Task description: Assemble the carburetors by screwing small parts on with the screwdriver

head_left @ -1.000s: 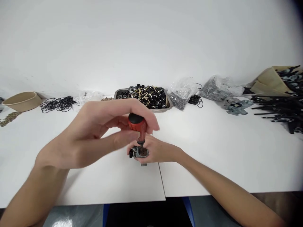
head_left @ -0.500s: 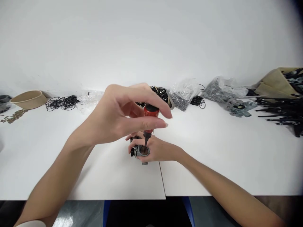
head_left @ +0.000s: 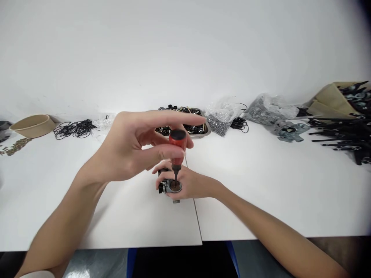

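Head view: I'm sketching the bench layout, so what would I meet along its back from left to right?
Tan container, black loops, clear plastic, metal tray, clear bag of metal pieces, second black loops, grey parts bag, black elongated parts.

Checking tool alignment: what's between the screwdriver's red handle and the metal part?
A dark shaft, reaching down from the red handle to the metal part, which the right hand grips; head view.

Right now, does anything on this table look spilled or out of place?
Possibly: small brassy parts lie loose beside the tan bowl, far left, and black parts lie outside the tan box, far right. Uncontained, both look spilled, though perhaps set there.
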`<state>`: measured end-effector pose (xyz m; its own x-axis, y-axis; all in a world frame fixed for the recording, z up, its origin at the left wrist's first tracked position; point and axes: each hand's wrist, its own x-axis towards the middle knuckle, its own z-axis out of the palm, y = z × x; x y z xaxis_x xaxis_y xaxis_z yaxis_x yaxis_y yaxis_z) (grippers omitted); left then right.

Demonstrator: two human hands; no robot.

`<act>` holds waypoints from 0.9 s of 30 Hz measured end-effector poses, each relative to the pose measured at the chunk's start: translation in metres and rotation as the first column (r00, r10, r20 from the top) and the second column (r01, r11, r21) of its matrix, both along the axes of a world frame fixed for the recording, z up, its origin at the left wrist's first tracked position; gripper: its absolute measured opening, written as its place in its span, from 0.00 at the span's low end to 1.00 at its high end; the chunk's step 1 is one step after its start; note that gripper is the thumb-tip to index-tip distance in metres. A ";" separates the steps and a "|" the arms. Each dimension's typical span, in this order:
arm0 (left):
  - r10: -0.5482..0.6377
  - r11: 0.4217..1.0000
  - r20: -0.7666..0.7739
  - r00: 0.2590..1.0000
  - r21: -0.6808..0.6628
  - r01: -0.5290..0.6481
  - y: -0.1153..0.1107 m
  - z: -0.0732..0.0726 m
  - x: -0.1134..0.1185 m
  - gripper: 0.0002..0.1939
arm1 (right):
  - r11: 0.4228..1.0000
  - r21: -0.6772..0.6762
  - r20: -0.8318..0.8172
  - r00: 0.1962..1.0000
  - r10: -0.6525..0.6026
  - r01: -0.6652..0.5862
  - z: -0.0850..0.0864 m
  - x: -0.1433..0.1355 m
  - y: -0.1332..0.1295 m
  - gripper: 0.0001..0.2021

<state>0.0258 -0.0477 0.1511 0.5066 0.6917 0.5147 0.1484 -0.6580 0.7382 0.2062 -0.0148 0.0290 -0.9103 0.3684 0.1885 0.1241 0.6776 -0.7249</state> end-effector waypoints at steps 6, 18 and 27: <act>-0.081 0.993 0.011 0.997 -0.082 0.082 0.012 -0.003 -0.004 0.10 | 1.000 0.015 -0.014 1.000 0.007 -0.007 -0.002 -0.001 0.000 0.15; -0.189 0.982 -0.036 0.981 -0.031 0.188 0.000 0.003 -0.005 0.11 | 1.000 -0.030 0.021 1.000 -0.006 0.006 0.002 0.001 -0.001 0.15; -0.120 0.986 -0.026 0.992 -0.119 0.116 0.002 0.000 -0.006 0.13 | 0.999 -0.011 0.015 0.999 -0.045 0.045 -0.002 0.001 -0.002 0.20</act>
<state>0.0195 -0.0460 0.1513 0.6036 0.6803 0.4156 0.1000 -0.5818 0.8072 0.2075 -0.0164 0.0270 -0.8954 0.4113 0.1704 0.1654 0.6627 -0.7304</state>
